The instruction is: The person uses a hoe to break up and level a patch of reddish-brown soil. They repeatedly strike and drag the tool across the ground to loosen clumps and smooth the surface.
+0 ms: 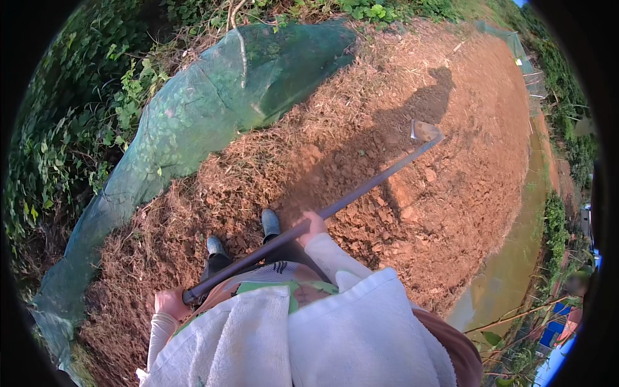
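Observation:
A long-handled hoe (358, 192) runs diagonally across the view in front of my body. My left hand (172, 304) grips the butt end of its handle at the lower left. Farther up the handle, near the centre, my right hand (312, 227) is closed around it. The metal hoe blade (425, 130) is at the far end, over reddish-brown soil; whether it touches the ground I cannot tell. Broken clods (372, 220) lie below the handle, right of my boots (270, 223).
Green netting (213, 96) curves along the left side, with leafy vines (72, 130) behind it. Dry straw (237, 167) litters the soil beside the net. Muddy water (512, 261) borders the slope on the right. A thin bare branch (242, 53) hangs over the net.

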Tool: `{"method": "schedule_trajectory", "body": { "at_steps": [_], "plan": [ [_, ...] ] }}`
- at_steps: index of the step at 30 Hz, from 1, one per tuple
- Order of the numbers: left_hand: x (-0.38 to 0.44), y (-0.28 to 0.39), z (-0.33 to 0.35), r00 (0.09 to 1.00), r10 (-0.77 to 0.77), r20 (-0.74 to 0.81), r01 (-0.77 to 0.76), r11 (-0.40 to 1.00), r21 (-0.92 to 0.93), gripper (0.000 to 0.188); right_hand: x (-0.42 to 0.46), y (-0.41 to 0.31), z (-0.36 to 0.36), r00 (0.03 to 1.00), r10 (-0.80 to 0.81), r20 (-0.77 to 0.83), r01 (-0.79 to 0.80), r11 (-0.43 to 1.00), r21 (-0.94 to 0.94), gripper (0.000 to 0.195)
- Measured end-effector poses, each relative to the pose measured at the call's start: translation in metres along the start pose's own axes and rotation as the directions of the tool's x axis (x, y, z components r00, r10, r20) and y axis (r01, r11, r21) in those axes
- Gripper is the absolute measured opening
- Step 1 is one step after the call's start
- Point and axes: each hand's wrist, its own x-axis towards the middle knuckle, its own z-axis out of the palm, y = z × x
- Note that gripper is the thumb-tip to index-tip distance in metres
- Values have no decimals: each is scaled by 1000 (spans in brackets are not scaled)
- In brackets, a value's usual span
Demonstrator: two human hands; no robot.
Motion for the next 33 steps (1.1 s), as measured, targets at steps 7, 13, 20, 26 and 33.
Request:
{"method": "schedule_trajectory", "body": {
  "at_steps": [7, 13, 20, 26, 33],
  "plan": [
    [32, 69, -17, 973, 226, -34, -228, 972, -57, 32, 0, -94, -5, 963, -264, 49, 265, 964, -25, 15],
    [-23, 31, -51, 996, 44, 78, -43, 999, -8, 29, 26, 14, -18, 981, -104, -166, 89, 992, -94, 12],
    [-43, -44, -27, 996, -55, 75, 51, 997, 52, 16, -13, 72, 1, 986, 167, 15, -167, 986, -2, 15],
    [-19, -48, -6, 998, 37, -43, -36, 999, 14, 19, -37, 32, 13, 987, 58, 147, -65, 997, 40, 12],
    [-4, 35, -51, 993, 99, 69, -96, 994, -47, 22, -24, -92, -1, 950, -306, 56, 302, 951, 68, 15]
  ]
}}
